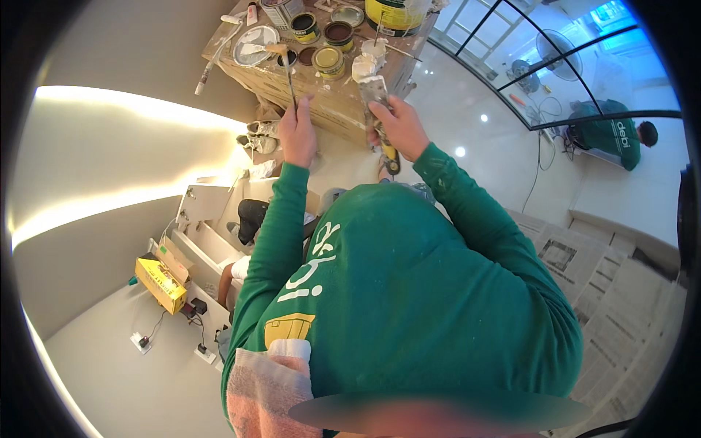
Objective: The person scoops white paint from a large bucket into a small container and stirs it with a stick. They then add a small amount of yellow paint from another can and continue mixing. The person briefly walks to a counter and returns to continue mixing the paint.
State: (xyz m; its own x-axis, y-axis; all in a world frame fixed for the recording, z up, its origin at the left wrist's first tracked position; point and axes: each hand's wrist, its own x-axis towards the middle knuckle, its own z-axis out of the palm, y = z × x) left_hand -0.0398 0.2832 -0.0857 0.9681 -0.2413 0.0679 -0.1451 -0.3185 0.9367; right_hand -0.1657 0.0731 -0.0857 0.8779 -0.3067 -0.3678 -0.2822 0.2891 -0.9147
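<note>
At arm's reach over the counter (321, 109), we have both hands up front. Left hand (298, 130) is closed, pinching a thin stick-like brush handle (290, 77) that runs up to a pale tip (277, 50) near the round lid (254, 45). Right hand (398, 128) is wrapped tight around a paint-crusted tool (374, 91), its yellow-black grip end (391, 162) poking out below the palm. Hands sit near each other but apart, not touching.

Just beyond the fingers: small open tins (328, 62), one dark (338, 31), one yellowish, then a big yellow-labelled can (394, 13) at the far edge.

Risks, as we judge them: the tins are crowded right by the brush, so a sideways swing of the handle could tip one or drag paint over the cardboard-covered top. The crusted tool looks slick with dried paint, so it could slip in the grip. Drips could hit the glossy floor (467, 109) where the newspaper sheets (621, 306) do not reach. Another person in green (610, 135) crouches well away, right.
</note>
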